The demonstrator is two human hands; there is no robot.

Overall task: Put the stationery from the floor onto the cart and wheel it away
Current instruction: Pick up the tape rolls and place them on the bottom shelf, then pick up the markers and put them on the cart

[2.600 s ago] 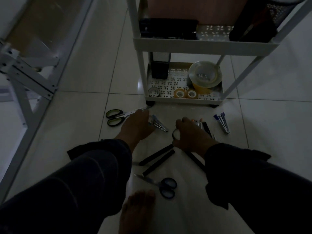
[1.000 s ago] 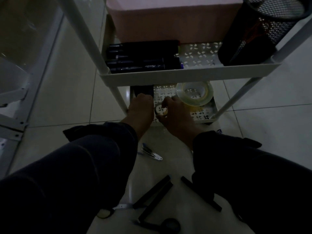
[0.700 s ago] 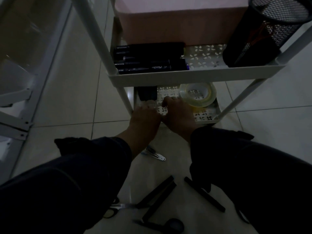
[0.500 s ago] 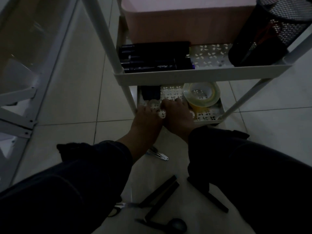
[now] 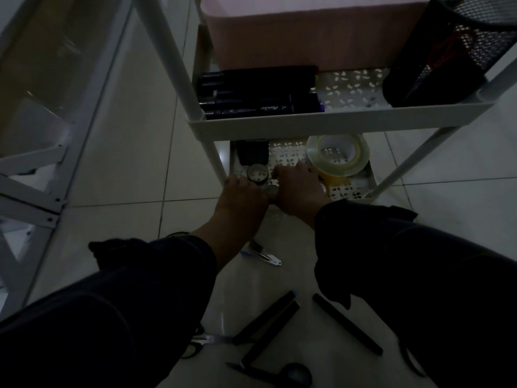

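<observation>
Both my hands reach into the bottom shelf of the white cart (image 5: 335, 122). My right hand (image 5: 298, 189) pinches a small tape roll (image 5: 270, 190) at the shelf's front edge. My left hand (image 5: 242, 197) is curled beside it, its fingertips next to another small roll (image 5: 258, 173); I cannot tell whether it holds anything. On the floor below lie a metal clip-like tool (image 5: 264, 255), three black pens (image 5: 265, 317) (image 5: 347, 323), and two pairs of scissors (image 5: 282, 373) (image 5: 195, 347).
The bottom shelf also holds a large clear tape roll (image 5: 337, 154) and a black box (image 5: 251, 152). The middle shelf carries black markers (image 5: 257, 93), a pink box (image 5: 307, 32) and a black mesh pen holder (image 5: 447, 51). A white metal frame (image 5: 33, 163) stands at the left.
Both hands rose from the floor items to the cart's bottom shelf. The right hand brought a small tape roll along. Over the last half second they barely moved.
</observation>
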